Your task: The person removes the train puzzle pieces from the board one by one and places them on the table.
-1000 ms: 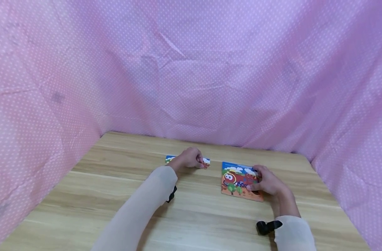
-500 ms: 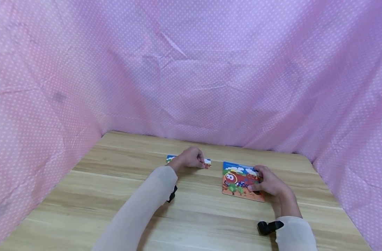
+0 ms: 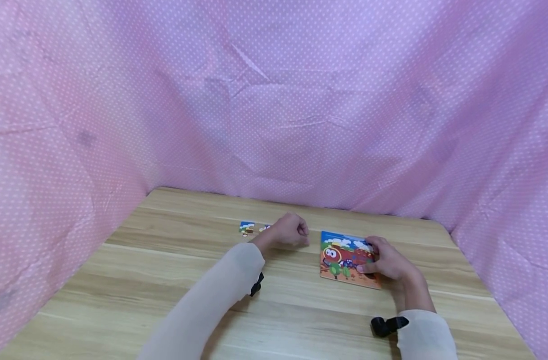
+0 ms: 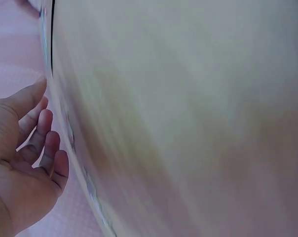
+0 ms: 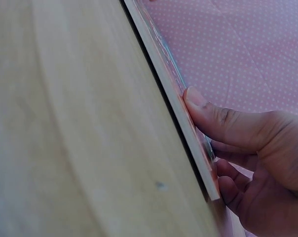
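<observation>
In the head view a square jigsaw puzzle board (image 3: 339, 257) with a cartoon bug lies at the right of the table. My right hand (image 3: 388, 262) grips its right side. The right wrist view has the thumb on the printed face of the board (image 5: 201, 163) and the other fingers at its edge. My left hand (image 3: 289, 230) is left of the board, fingers bent, low over the table. Its fingertips show no piece; one could be hidden there. Left of it lie a small picture piece (image 3: 246, 228) and another piece (image 3: 264, 228), partly behind the hand.
The wood-grain table (image 3: 134, 280) reaches back to a pink dotted cloth (image 3: 274, 125) that closes in the back and sides. A black strap with a camera (image 3: 384, 326) sits on the right wrist, and a black device (image 3: 256, 285) on the left.
My left hand has shifted right, towards the board, baring the middle piece. The piece seen earlier by its fingertips is no longer visible. The right hand keeps its grip on the board.
</observation>
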`<state>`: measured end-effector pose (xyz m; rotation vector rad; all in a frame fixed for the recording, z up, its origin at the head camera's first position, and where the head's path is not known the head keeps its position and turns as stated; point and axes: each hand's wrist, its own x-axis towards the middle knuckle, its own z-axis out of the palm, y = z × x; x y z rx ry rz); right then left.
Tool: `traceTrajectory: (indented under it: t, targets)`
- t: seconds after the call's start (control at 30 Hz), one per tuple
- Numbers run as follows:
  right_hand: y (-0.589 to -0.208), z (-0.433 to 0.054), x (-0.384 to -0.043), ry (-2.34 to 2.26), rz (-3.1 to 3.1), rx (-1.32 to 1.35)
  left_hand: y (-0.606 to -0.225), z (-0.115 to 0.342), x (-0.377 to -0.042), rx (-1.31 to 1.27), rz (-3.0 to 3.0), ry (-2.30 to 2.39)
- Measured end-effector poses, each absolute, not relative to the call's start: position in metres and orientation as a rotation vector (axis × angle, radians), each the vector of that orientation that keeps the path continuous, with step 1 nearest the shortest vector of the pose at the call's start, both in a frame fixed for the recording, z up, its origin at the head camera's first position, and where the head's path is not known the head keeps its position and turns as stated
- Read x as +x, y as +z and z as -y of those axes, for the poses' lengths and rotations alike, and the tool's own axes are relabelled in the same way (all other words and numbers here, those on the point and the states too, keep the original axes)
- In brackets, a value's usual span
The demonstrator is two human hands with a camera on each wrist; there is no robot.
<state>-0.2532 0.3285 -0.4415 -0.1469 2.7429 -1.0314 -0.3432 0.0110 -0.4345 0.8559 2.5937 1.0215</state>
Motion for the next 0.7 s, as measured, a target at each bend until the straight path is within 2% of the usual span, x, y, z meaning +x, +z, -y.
traceTrajectory:
  t: [0.23,0.7]
  targets:
    - [-0.442,-0.330,-0.254,-1.056,-2.730,-0.133,-0.440,-0.036,-0.332,0.963,-2.563,0.961]
    - [-0.441,-0.330,-0.254,-1.031,-2.735,-0.161,-0.436,-0.065,-0.316,0.927,-2.597,0.831]
